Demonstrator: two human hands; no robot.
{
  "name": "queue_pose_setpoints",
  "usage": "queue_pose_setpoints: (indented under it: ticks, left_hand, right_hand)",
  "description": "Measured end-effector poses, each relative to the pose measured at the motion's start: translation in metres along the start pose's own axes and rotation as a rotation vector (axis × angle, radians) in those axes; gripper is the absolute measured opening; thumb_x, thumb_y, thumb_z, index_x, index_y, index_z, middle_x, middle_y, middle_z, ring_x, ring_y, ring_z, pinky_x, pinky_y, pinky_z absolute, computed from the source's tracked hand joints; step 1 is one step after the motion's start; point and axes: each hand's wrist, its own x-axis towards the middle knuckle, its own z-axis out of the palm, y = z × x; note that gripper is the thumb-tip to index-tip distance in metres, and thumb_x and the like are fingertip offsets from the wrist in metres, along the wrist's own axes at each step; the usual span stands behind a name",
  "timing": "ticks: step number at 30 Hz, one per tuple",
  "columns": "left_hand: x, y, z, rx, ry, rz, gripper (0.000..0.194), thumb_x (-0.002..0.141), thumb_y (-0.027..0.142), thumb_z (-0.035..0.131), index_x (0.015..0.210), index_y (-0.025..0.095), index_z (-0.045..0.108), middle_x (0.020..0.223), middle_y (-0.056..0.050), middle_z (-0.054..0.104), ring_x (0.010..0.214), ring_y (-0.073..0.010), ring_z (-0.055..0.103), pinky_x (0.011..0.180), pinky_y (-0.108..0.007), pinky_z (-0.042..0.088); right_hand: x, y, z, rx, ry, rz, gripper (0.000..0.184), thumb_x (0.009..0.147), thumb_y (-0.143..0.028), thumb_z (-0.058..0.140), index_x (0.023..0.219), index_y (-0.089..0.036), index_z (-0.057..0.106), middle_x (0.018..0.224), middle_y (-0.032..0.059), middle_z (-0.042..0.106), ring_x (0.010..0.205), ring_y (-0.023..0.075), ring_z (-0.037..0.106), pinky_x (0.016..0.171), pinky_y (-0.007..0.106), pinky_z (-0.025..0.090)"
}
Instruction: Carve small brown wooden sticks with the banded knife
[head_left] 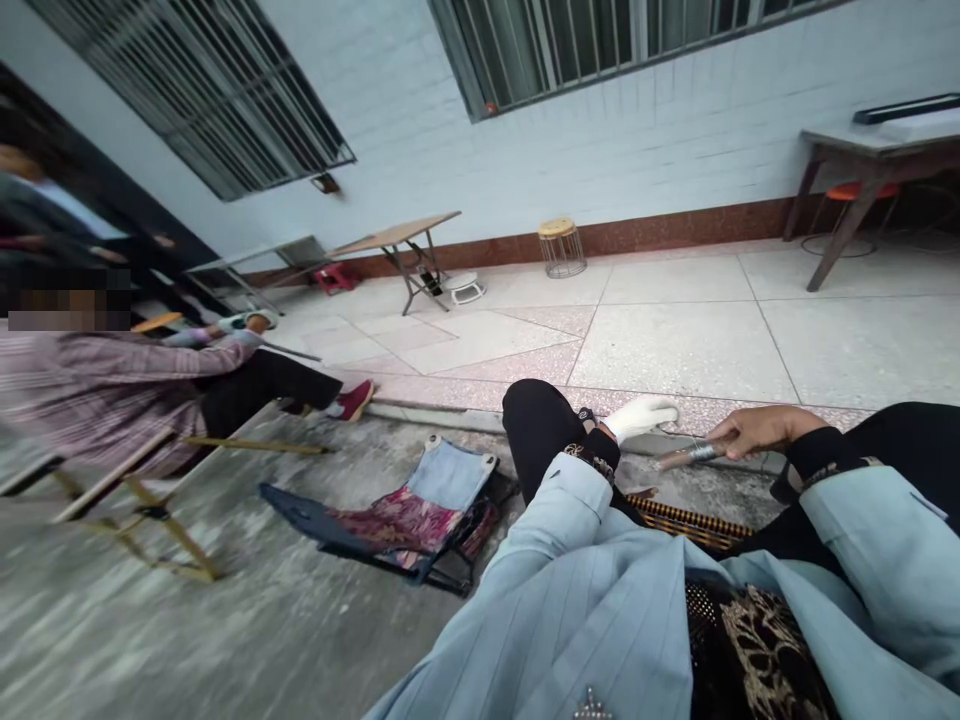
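Note:
My left hand (639,416) wears a white glove and rests on my raised left knee, its fingers stretched toward my right hand. My bare right hand (754,431) is closed on the handle of a small knife-like tool (686,456), whose metal-banded end points left, just under the gloved fingertips. A woven strip with a dark and yellow pattern (690,522) lies low between my knees. Light blue sleeves cover both forearms.
A low folding seat with patterned fabric (409,515) lies on the concrete to my left. Another person sits on a wooden stool (142,500) at left, legs stretched out. Farther off stand a folding table (397,238), a wire basket stool (561,247) and a desk (870,150).

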Motion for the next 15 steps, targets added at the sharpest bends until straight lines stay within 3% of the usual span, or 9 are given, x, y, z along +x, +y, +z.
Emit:
queue_pose_setpoints:
  ticks: [2,3,7,9,11,15]
  left_hand:
    - [0.002,-0.005,0.0,-0.036,0.011,0.033,0.029,0.094,0.035,0.052,0.1,0.013,0.069,0.093,-0.002,0.066,0.073,-0.0089,0.053,0.068,-0.021,0.043]
    - [0.004,-0.008,0.001,-0.049,0.018,0.046,0.03,0.095,0.037,0.051,0.101,0.013,0.068,0.09,-0.002,0.064,0.069,-0.0079,0.05,0.065,-0.021,0.042]
    - [0.011,-0.019,0.006,-0.072,0.002,0.064,0.031,0.097,0.038,0.045,0.101,0.014,0.065,0.079,0.002,0.055,0.065,-0.0073,0.048,0.062,-0.02,0.042]
    - [0.012,-0.02,0.007,-0.059,-0.045,0.061,0.029,0.097,0.036,0.046,0.1,0.014,0.065,0.075,0.003,0.052,0.065,-0.0079,0.05,0.061,-0.02,0.043]
    - [0.01,-0.017,0.008,-0.031,-0.095,0.062,0.027,0.097,0.033,0.046,0.099,0.014,0.066,0.071,0.003,0.051,0.062,-0.0078,0.049,0.059,-0.02,0.041]
    - [0.001,-0.004,0.007,0.02,-0.143,0.096,0.024,0.095,0.029,0.052,0.097,0.013,0.069,0.066,0.004,0.052,0.06,-0.0074,0.046,0.059,-0.02,0.036]
  right_hand:
    - [-0.008,-0.01,-0.004,0.172,-0.028,-0.111,0.071,0.072,-0.053,0.077,0.132,-0.015,0.07,0.079,0.0017,0.063,0.065,0.0135,0.052,0.063,0.028,0.044]
    - [-0.011,-0.014,-0.006,0.259,0.025,-0.169,0.071,0.075,-0.052,0.077,0.135,-0.014,0.068,0.081,0.0019,0.063,0.067,0.0128,0.052,0.065,0.027,0.044]
    - [-0.011,-0.018,-0.012,0.451,0.532,-0.252,0.056,0.081,-0.049,0.072,0.124,-0.013,0.07,0.083,0.0024,0.061,0.068,0.012,0.053,0.066,0.025,0.046]
    - [-0.005,-0.015,-0.014,0.43,0.773,-0.131,0.054,0.085,-0.048,0.064,0.126,-0.012,0.066,0.086,0.0045,0.063,0.068,0.013,0.056,0.067,0.026,0.049]
    - [0.002,-0.008,-0.017,0.356,0.925,0.036,0.056,0.088,-0.041,0.055,0.135,-0.01,0.059,0.092,0.0083,0.066,0.069,0.0144,0.059,0.069,0.028,0.052]
    - [0.011,0.009,-0.022,0.179,0.997,0.266,0.057,0.09,-0.033,0.048,0.14,-0.006,0.055,0.1,0.0171,0.07,0.075,0.0209,0.066,0.069,0.033,0.052]
